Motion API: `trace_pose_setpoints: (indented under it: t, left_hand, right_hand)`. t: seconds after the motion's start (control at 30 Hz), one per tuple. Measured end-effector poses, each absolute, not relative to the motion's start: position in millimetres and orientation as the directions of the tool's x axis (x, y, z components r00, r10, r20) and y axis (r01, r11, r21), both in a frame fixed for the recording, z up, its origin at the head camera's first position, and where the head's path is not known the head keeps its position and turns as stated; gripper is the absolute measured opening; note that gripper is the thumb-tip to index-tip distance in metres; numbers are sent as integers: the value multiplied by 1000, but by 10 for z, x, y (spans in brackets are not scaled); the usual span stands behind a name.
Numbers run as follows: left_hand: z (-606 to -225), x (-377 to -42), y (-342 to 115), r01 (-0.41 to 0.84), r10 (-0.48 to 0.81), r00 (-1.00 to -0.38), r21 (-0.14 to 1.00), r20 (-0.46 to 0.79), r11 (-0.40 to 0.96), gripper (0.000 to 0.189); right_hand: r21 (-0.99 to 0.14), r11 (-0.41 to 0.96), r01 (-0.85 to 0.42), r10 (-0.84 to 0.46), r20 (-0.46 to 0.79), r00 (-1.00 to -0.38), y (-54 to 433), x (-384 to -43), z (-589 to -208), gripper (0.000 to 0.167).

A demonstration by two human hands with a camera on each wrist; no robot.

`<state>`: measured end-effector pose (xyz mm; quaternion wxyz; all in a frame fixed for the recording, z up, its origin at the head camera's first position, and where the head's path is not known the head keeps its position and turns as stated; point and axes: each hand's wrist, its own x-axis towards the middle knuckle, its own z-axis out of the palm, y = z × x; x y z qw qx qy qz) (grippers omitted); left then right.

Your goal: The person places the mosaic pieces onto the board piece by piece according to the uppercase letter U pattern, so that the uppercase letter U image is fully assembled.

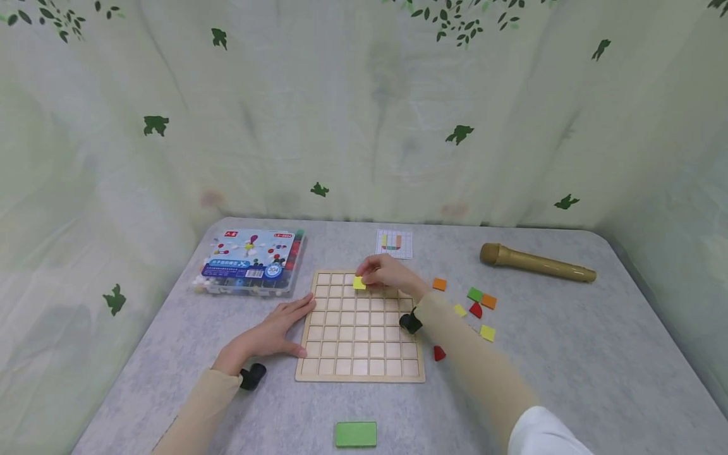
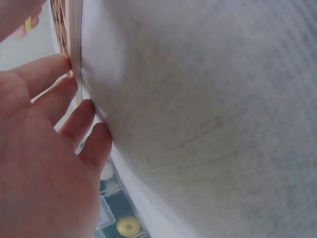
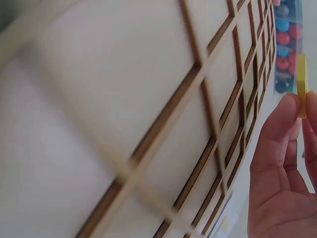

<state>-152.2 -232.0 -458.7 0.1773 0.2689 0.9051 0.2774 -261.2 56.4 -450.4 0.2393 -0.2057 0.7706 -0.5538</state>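
Note:
My right hand [image 1: 392,273] pinches a yellow square tile [image 1: 359,283] between thumb and fingers, over the far row of a wooden grid board [image 1: 360,379]. In the right wrist view the tile [image 3: 301,84] stands on edge between the fingertips, apart from the board's ridges. My left hand [image 1: 275,332] lies along the board's left side, thumb spread toward the near end. Its fairly straight fingertips touch the wooden edge [image 2: 75,44] in the left wrist view. Behind the board lies a small card [image 1: 395,244] printed with a colored U shape on a grid.
Right of the board lie loose orange [image 1: 440,284], green [image 1: 474,294], yellow [image 1: 487,333] and red [image 1: 439,353] tiles. A clear box [image 1: 253,262] of colored parts sits back left, a gold microphone-shaped object [image 1: 537,262] back right, a green block [image 1: 356,434] in front.

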Motion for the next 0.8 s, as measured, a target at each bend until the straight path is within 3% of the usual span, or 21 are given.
trace_pose_setpoints:
  t: [0.3,0.8]
  left_hand:
    - [-4593,-1530,-2322,375,580,-794,605,-182,702,97]
    - [-4574,-1537,-2317,353,569,-797,610,-201,709,97]
  right_hand:
    - [-945,325,32,-516,-206,-831,146,-2558,-4583,10]
    - [-804,583,-118,-399,-157,-904,-116,-2494,-4558,12]
